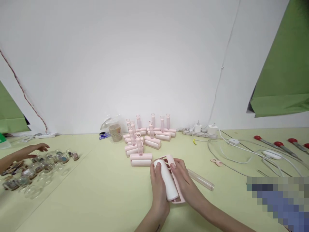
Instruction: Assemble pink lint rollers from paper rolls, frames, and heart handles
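A white roll (169,183) sits partly inside a pink frame (177,183), tilted above the table. My left hand (158,187) is wrapped round the roll's left side, its thumb on the upper end. My right hand (182,177) grips the frame's right side, thumb on the pink shell. Right of my hands lies a clear tube (201,179), and farther right a small pink cap with a loop (216,162). Beyond my hands stand several pink rollers with upright clear handles, the nearest roller (141,160) just left of my left hand.
Another person's hand (31,151) reaches over small glass domes (45,162) at the left. A bagged cup (115,132) is by the wall. Right of the rollers are a power strip (200,132), white cables and red-handled tools (280,145).
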Demonstrator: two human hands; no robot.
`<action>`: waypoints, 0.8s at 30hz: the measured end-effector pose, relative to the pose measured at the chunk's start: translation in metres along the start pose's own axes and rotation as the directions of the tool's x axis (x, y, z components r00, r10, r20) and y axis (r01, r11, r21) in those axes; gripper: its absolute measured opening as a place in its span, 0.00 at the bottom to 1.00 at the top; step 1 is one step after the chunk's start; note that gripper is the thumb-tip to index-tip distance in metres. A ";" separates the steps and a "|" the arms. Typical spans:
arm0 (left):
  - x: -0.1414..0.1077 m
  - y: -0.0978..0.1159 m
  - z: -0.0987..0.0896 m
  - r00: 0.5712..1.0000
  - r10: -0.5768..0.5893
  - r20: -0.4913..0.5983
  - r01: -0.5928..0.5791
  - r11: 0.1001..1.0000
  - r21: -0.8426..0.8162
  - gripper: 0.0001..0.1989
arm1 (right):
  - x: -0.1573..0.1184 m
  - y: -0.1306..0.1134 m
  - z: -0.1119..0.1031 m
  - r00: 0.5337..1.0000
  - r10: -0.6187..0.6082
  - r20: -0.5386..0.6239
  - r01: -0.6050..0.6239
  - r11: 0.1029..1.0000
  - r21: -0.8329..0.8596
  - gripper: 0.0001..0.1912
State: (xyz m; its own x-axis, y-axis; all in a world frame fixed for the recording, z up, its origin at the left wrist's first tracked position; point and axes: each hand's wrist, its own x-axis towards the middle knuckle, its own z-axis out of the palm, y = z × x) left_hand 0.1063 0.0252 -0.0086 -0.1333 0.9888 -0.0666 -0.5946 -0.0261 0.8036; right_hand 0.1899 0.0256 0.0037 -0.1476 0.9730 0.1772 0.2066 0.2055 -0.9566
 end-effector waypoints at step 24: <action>-0.025 0.050 -0.030 0.774 -0.425 0.468 -0.407 0.232 0.884 0.16 | -0.025 -0.001 -0.052 0.863 -0.011 0.506 0.390 0.652 -0.650 0.06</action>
State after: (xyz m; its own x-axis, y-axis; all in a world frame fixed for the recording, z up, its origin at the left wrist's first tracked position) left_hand 0.0556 -0.0051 0.0157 0.5209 0.8456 -0.1164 0.6167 -0.2786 0.7362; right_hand 0.2440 0.0068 0.0123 -0.6189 0.7841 0.0467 0.7060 0.5814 -0.4044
